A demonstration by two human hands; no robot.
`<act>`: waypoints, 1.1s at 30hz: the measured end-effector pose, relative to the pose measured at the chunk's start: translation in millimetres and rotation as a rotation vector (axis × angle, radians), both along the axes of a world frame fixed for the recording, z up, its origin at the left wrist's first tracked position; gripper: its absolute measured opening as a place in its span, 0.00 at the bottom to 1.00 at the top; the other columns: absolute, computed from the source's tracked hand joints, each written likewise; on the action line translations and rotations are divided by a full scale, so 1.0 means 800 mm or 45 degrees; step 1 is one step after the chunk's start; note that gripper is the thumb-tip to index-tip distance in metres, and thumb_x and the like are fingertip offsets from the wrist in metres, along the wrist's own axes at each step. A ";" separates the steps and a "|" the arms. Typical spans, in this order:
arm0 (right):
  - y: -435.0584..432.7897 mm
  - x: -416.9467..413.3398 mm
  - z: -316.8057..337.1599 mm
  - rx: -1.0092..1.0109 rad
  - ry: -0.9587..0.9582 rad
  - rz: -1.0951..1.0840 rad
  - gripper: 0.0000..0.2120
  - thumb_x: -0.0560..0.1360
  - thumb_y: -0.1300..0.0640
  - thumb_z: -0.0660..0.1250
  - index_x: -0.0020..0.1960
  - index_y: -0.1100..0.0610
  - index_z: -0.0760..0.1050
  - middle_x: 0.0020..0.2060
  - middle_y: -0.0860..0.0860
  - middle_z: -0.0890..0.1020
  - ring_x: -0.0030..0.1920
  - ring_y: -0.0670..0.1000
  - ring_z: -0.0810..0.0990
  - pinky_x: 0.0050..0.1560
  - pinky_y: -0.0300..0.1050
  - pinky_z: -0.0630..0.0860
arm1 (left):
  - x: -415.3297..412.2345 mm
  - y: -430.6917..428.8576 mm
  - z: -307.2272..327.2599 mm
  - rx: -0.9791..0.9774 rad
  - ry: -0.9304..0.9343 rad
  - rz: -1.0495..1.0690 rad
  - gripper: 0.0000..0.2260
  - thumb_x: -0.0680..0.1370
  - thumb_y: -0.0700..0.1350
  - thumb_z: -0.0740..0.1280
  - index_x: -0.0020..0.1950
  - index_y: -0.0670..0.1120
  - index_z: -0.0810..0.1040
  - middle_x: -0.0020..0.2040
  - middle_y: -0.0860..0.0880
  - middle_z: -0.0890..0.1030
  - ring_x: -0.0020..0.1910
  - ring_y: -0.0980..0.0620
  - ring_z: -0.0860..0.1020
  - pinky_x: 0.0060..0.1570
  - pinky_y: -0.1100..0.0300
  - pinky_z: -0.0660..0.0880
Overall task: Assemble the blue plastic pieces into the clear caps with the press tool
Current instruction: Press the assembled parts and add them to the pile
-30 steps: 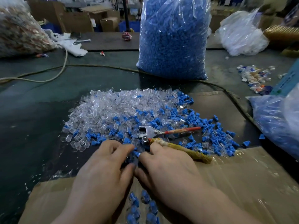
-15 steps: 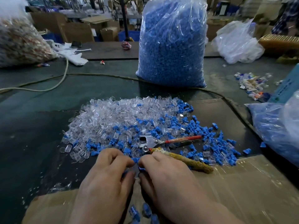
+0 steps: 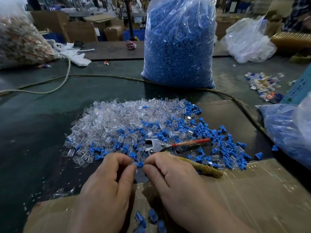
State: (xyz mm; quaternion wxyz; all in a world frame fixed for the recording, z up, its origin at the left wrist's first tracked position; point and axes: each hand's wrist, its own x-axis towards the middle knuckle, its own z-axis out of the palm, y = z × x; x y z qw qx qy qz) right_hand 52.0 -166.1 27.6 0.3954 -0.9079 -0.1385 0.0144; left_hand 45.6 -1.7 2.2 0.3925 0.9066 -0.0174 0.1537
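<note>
A heap of clear caps (image 3: 117, 121) mixed with loose blue pieces (image 3: 225, 148) covers the dark table in front of me. My right hand (image 3: 176, 185) pinches a blue piece (image 3: 140, 164) by its fingertips. My left hand (image 3: 107, 187) meets it from the left, pinching a clear cap (image 3: 134, 164) against that piece. Just beyond my fingers lies the press tool (image 3: 159, 145), a plier-like tool with a metal head, one red handle and one handle wrapped in yellowish cloth. Several assembled blue-in-clear parts (image 3: 148, 219) lie between my wrists.
A tall clear bag of blue pieces (image 3: 178, 44) stands behind the heap. Another bag of blue parts (image 3: 289, 128) sits at the right edge. Taped cardboard (image 3: 252, 199) lies under my hands. A cable (image 3: 101, 76) curves across the table, with scrap bits (image 3: 262, 84) at far right.
Both hands have lifted slightly off the heap's near edge and drawn together. The blue piece now shows between my fingertips. The camera view has tilted down a little.
</note>
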 end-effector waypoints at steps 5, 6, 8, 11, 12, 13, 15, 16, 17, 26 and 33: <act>-0.002 -0.002 0.001 0.160 0.094 -0.035 0.07 0.76 0.41 0.64 0.47 0.43 0.73 0.43 0.36 0.77 0.44 0.39 0.74 0.39 0.36 0.70 | -0.006 -0.001 -0.005 -0.175 0.040 -0.084 0.08 0.69 0.53 0.71 0.46 0.64 0.77 0.35 0.61 0.81 0.30 0.63 0.78 0.27 0.67 0.73; -0.003 -0.002 0.001 0.186 0.100 -0.037 0.06 0.76 0.41 0.65 0.48 0.43 0.74 0.43 0.36 0.78 0.45 0.39 0.75 0.40 0.35 0.70 | -0.005 -0.001 -0.006 -0.230 0.059 -0.099 0.08 0.69 0.52 0.72 0.46 0.63 0.78 0.34 0.59 0.82 0.29 0.60 0.78 0.29 0.65 0.75; -0.004 -0.004 0.002 0.224 0.105 -0.029 0.05 0.77 0.44 0.66 0.50 0.42 0.75 0.44 0.36 0.78 0.46 0.38 0.75 0.41 0.32 0.71 | -0.004 0.000 -0.007 -0.306 0.079 -0.120 0.08 0.68 0.52 0.72 0.45 0.61 0.79 0.34 0.56 0.82 0.30 0.57 0.79 0.33 0.57 0.79; -0.005 -0.005 0.003 0.266 0.131 -0.008 0.03 0.78 0.48 0.65 0.51 0.40 0.75 0.44 0.34 0.78 0.46 0.37 0.76 0.42 0.31 0.71 | -0.003 0.001 -0.006 -0.440 0.075 -0.130 0.10 0.65 0.59 0.73 0.45 0.61 0.81 0.34 0.55 0.83 0.32 0.53 0.81 0.37 0.48 0.80; -0.006 -0.006 0.003 0.281 0.124 -0.010 0.05 0.79 0.48 0.64 0.52 0.39 0.75 0.44 0.34 0.78 0.46 0.37 0.76 0.43 0.32 0.71 | -0.003 0.002 -0.006 -0.468 0.066 -0.127 0.11 0.64 0.59 0.73 0.45 0.61 0.81 0.34 0.54 0.83 0.32 0.53 0.81 0.37 0.49 0.80; -0.006 -0.007 0.003 0.301 0.110 -0.022 0.06 0.79 0.49 0.64 0.53 0.38 0.74 0.44 0.34 0.79 0.46 0.38 0.77 0.44 0.33 0.73 | -0.002 0.002 -0.006 -0.492 0.062 -0.123 0.10 0.64 0.58 0.73 0.44 0.61 0.81 0.33 0.54 0.83 0.31 0.53 0.80 0.37 0.49 0.79; -0.007 -0.009 0.005 0.362 0.079 -0.060 0.08 0.78 0.49 0.65 0.54 0.36 0.72 0.43 0.34 0.80 0.46 0.38 0.78 0.46 0.35 0.76 | 0.000 0.002 -0.007 -0.555 0.072 -0.118 0.08 0.66 0.56 0.77 0.43 0.60 0.82 0.34 0.52 0.83 0.32 0.51 0.80 0.38 0.47 0.79; -0.007 -0.009 0.005 0.392 0.067 -0.074 0.09 0.78 0.49 0.66 0.54 0.36 0.72 0.43 0.35 0.80 0.45 0.38 0.79 0.47 0.36 0.77 | 0.001 0.002 -0.007 -0.597 0.079 -0.126 0.08 0.67 0.55 0.78 0.43 0.59 0.82 0.35 0.51 0.83 0.32 0.50 0.80 0.39 0.47 0.79; -0.007 -0.010 0.006 0.416 0.067 -0.082 0.09 0.77 0.49 0.66 0.53 0.36 0.73 0.42 0.37 0.81 0.44 0.39 0.80 0.46 0.37 0.77 | 0.002 0.002 -0.007 -0.636 0.090 -0.143 0.08 0.67 0.53 0.79 0.43 0.59 0.82 0.36 0.51 0.83 0.33 0.49 0.80 0.39 0.48 0.78; -0.010 -0.012 0.012 0.581 0.210 -0.043 0.04 0.76 0.52 0.70 0.47 0.43 0.79 0.36 0.46 0.83 0.35 0.45 0.82 0.37 0.40 0.80 | 0.000 0.002 -0.002 -0.763 0.175 -0.276 0.13 0.63 0.51 0.83 0.44 0.58 0.85 0.37 0.47 0.85 0.34 0.51 0.82 0.38 0.55 0.77; -0.008 -0.014 0.000 -0.023 -0.330 0.122 0.09 0.79 0.45 0.59 0.56 0.42 0.74 0.49 0.38 0.77 0.50 0.40 0.76 0.48 0.38 0.74 | -0.005 -0.003 -0.005 -0.558 0.223 -0.226 0.15 0.69 0.39 0.78 0.41 0.61 0.81 0.33 0.50 0.82 0.30 0.54 0.77 0.35 0.59 0.76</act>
